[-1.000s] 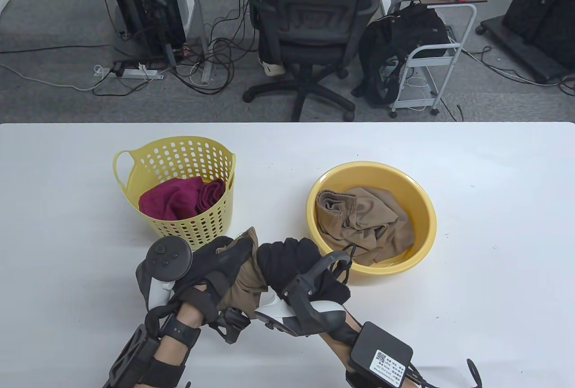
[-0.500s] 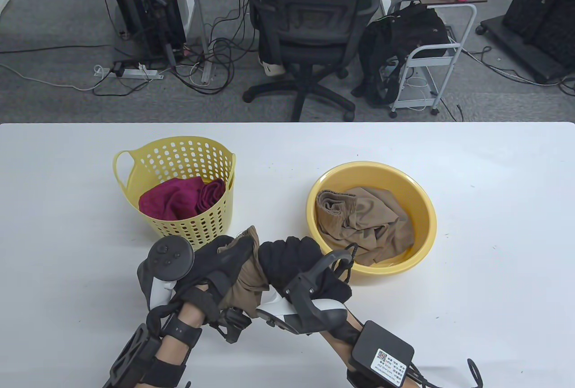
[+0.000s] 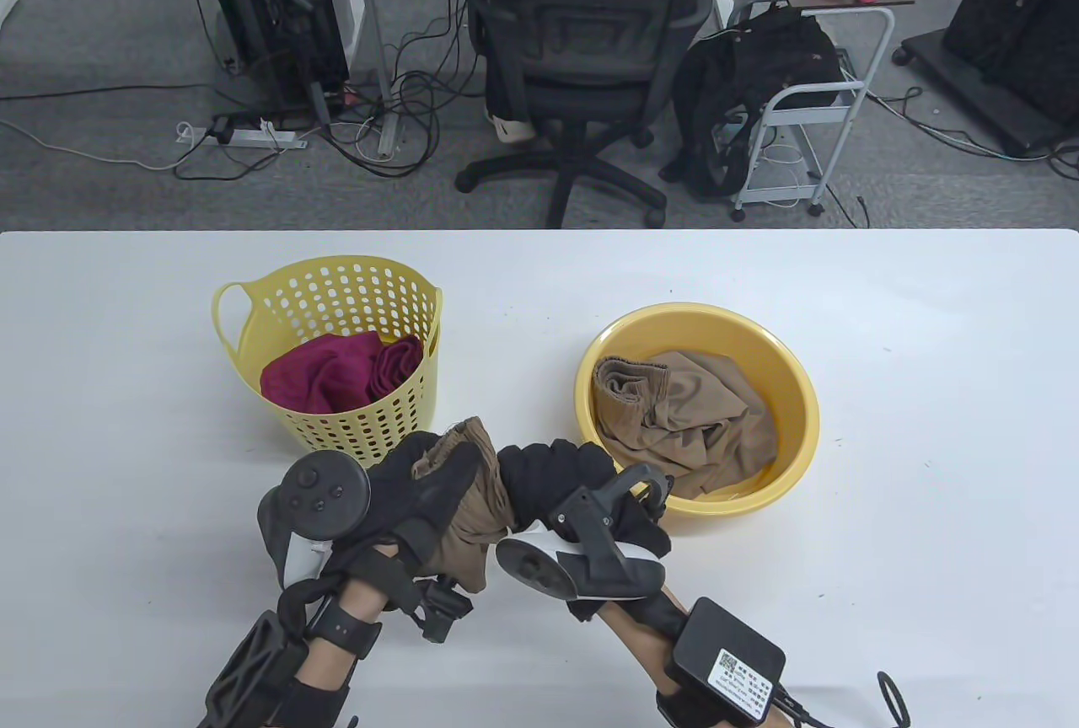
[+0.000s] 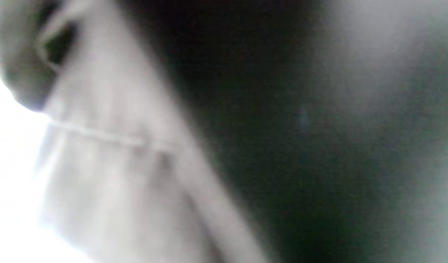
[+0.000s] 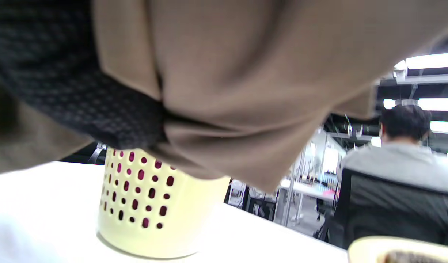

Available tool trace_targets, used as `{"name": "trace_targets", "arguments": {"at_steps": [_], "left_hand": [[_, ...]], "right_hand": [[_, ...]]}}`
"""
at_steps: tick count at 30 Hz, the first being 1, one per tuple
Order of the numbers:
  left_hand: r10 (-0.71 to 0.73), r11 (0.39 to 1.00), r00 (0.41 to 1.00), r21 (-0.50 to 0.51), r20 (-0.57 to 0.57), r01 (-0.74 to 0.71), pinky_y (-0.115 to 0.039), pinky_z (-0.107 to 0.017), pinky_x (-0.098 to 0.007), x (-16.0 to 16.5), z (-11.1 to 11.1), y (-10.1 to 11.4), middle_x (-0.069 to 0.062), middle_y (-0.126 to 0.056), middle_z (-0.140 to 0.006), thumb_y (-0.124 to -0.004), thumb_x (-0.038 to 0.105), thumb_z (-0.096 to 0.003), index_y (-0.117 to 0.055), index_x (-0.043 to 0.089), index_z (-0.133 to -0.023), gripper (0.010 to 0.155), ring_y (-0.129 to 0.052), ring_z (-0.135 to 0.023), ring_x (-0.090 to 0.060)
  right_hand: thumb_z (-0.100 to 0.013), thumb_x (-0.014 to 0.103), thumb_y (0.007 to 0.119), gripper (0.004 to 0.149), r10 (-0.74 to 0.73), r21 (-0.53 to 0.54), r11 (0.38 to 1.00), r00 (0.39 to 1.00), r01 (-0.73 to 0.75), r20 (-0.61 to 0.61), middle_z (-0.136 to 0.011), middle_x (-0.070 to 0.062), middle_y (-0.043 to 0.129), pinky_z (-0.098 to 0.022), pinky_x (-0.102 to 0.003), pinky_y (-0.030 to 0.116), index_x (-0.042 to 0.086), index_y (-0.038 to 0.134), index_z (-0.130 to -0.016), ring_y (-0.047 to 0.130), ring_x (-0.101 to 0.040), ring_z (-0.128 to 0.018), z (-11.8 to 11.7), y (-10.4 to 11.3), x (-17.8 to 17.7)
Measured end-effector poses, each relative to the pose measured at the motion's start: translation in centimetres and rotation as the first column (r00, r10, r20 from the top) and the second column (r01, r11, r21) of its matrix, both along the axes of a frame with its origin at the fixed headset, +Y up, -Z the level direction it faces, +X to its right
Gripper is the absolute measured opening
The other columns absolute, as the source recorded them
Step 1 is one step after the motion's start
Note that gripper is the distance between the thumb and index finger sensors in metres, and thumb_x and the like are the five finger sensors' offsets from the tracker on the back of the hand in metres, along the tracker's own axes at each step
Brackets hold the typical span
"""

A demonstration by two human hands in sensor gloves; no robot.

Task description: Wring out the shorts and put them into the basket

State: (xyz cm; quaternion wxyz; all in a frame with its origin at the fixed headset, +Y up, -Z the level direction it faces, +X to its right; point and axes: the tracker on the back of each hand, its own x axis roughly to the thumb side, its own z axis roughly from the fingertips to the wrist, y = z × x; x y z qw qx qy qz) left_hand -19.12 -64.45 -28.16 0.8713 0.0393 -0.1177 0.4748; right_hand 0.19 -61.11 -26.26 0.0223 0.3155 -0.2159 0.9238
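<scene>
A bunched pair of tan shorts (image 3: 472,500) is held above the table's front, between both hands. My left hand (image 3: 421,484) grips its left part and my right hand (image 3: 560,479) grips its right part, knuckles nearly touching. In the right wrist view the tan shorts (image 5: 224,80) fill the top, with a dark gloved finger (image 5: 63,87) curled over the cloth. The yellow perforated basket (image 3: 405,416) stands just behind my left hand and holds a dark red garment (image 3: 337,370). The left wrist view is a blur of pale cloth.
A yellow basin (image 3: 792,425) to the right of my hands holds another tan garment (image 3: 683,416). The white table (image 3: 927,425) stretches out on both sides. Beyond the far edge stand an office chair (image 3: 582,45) and a small cart (image 3: 809,113). A seated person (image 5: 399,153) shows in the right wrist view.
Both hands have shifted slightly away from me with the shorts, and the right hand has turned, so its tracker now lies flatter and lower. The cloth bundle looks more tightly bunched.
</scene>
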Motion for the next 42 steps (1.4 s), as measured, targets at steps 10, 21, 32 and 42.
{"name": "trace_targets", "arguments": {"at_steps": [10, 21, 32, 42], "left_hand": [[-0.009, 0.992, 0.998, 0.128, 0.068, 0.000, -0.078, -0.052, -0.059, 0.5, 0.9, 1.0, -0.021, -0.089, -0.077, -0.073, 0.059, -0.0613, -0.067, 0.008, -0.092, 0.060, -0.103, -0.051, -0.029], [-0.012, 0.966, 0.981, 0.257, 0.191, -0.038, -0.070, -0.063, -0.063, 0.9, 1.6, 2.6, -0.019, -0.082, -0.088, -0.075, 0.058, -0.0595, -0.061, 0.014, -0.096, 0.060, -0.097, -0.064, -0.032], [0.002, 0.942, 0.945, 0.317, 0.326, -0.111, -0.063, -0.068, -0.065, 1.1, 1.8, 3.8, -0.018, -0.076, -0.095, -0.076, 0.055, -0.0571, -0.058, 0.018, -0.098, 0.059, -0.092, -0.072, -0.035], [-0.013, 0.943, 0.942, 0.316, 0.335, -0.099, -0.064, -0.068, -0.065, 1.3, 1.7, 3.7, -0.018, -0.077, -0.094, -0.077, 0.055, -0.0567, -0.058, 0.018, -0.098, 0.059, -0.092, -0.072, -0.035]], "right_hand": [[-0.031, 0.039, 0.108, 0.070, -0.273, -0.463, 0.850, 0.962, 0.252, 0.021, -0.063, -0.003, 0.091, -0.031, -0.037, 0.084, 0.008, 0.075, -0.085, 0.094, -0.021, -0.038, -2.5, -0.6, 2.3], [-0.032, 0.038, 0.108, 0.070, -0.458, -0.762, 0.549, 0.886, 0.344, 0.069, -0.065, -0.004, 0.090, -0.034, -0.039, 0.084, 0.008, 0.075, -0.085, 0.094, -0.023, -0.041, -4.4, -2.2, 3.5], [-0.033, 0.038, 0.109, 0.069, -0.586, -0.894, 0.299, 0.804, 0.335, 0.105, -0.065, -0.005, 0.090, -0.034, -0.038, 0.084, 0.008, 0.075, -0.085, 0.094, -0.023, -0.041, -5.3, -3.7, 3.5], [-0.033, 0.039, 0.108, 0.070, -0.588, -0.892, 0.304, 0.803, 0.334, 0.100, -0.066, -0.005, 0.090, -0.034, -0.038, 0.084, 0.008, 0.075, -0.086, 0.094, -0.023, -0.042, -5.2, -4.0, 3.7]]}}
